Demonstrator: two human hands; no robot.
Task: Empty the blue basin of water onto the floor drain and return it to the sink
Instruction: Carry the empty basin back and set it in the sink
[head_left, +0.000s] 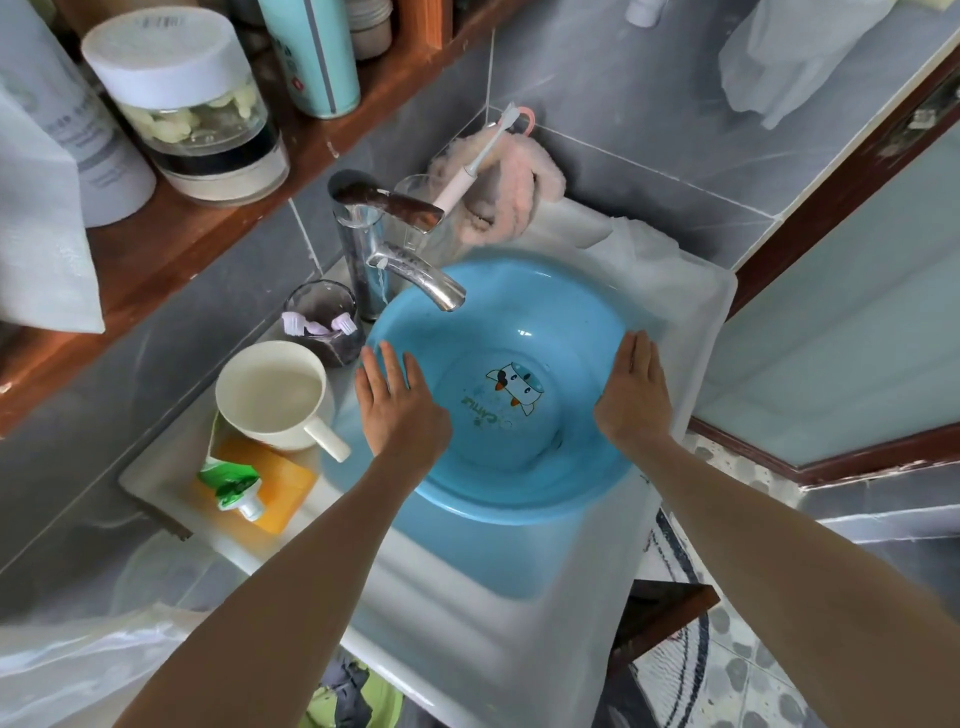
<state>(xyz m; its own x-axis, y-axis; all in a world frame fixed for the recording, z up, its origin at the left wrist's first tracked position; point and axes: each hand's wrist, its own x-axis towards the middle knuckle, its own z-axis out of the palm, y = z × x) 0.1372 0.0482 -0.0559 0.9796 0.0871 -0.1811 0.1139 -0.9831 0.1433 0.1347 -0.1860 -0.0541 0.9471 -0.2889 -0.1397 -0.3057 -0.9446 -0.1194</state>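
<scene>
Both hands flat, fingers spread, gripping nothing: left hand (397, 402) over the basin's left rim, right hand (635, 391) at its right rim. Basin (519, 467) sits in the sink (498, 639), under the tap (415, 273). Mug (275, 397) just left; shelf (171, 228) behind.

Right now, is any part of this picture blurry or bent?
Head view: wide-angle bending curves the shelf and sink edges; the near sink rim looks smeared; the blue basin, left hand and right hand are fairly sharp; soft, even light.
</scene>
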